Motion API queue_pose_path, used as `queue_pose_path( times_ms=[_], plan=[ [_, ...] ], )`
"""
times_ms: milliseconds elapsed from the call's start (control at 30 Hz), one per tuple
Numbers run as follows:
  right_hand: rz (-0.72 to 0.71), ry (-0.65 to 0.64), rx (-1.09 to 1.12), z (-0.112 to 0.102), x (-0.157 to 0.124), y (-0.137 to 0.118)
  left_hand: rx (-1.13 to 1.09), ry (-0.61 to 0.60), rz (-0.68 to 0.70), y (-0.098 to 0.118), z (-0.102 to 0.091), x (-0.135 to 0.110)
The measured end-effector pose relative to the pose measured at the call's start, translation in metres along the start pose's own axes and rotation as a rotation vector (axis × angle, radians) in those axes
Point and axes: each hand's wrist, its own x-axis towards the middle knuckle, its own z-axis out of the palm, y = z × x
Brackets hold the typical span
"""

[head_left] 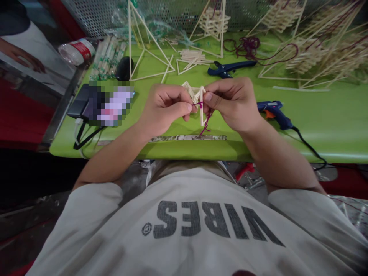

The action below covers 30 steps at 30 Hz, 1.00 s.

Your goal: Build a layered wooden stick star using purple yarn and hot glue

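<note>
Over the green table (172,151), near its front edge, my two hands meet at a small frame of pale wooden sticks (201,113). My right hand (234,101) pinches this stick frame by its upper part. A purple string (200,104) is wound round the near stick, and its loose end hangs below. Between thumb and forefinger my left hand (168,105) grips the other end of the string, pulled out to the left. Behind the fingers, part of the stick frame is hidden.
A blue glue gun (273,109) lies right of my hands, its cord running off the front edge. Blue cutters (230,68), loose sticks (194,57) and a triangular stick frame (143,51) lie beyond. A phone (116,105) is at left. Another person's hand (21,57) shows far left.
</note>
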Motion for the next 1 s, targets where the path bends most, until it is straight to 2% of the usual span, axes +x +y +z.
queue_pose_path(
  times_ms=[300,467,567,800,900,1000],
  plan=[
    [0.006,-0.016,-0.025,0.0,-0.001,-0.003,-0.001,0.013,-0.05,-0.002,-0.004,0.001],
    [-0.008,0.005,-0.028,0.004,-0.002,-0.005,-0.068,-0.162,-0.174,0.003,-0.003,0.002],
    [-0.062,0.045,-0.085,0.006,-0.004,-0.002,-0.058,-0.204,-0.23,0.004,0.001,0.002],
    [-0.267,0.188,-0.269,0.008,-0.01,0.002,-0.006,-0.137,-0.21,-0.002,0.001,0.002],
    [-0.36,0.162,-0.305,0.007,-0.012,0.0,0.011,-0.133,-0.203,-0.001,0.0,0.001],
    [-0.331,0.099,-0.333,0.004,-0.013,0.0,0.027,-0.143,-0.195,0.002,0.001,0.001]
  ],
)
